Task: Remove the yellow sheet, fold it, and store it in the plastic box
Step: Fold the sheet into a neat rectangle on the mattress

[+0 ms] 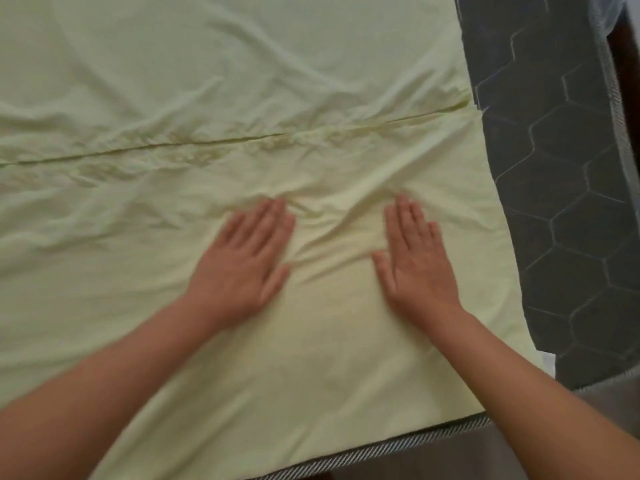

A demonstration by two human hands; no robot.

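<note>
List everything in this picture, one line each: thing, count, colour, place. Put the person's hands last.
sheet: one, pale yellow, spread wrinkled over most of the mattress, with a long crease or edge line across its middle.
mattress: one, dark grey with a hexagon pattern, bare along the right side of the sheet.
trim: one strip, grey and white stripes, along the mattress's near edge.
left hand: one, flat on the sheet with fingers straight, near the middle of the picture.
right hand: one, flat on the sheet with fingers straight, beside the left hand, apart from it.
</note>
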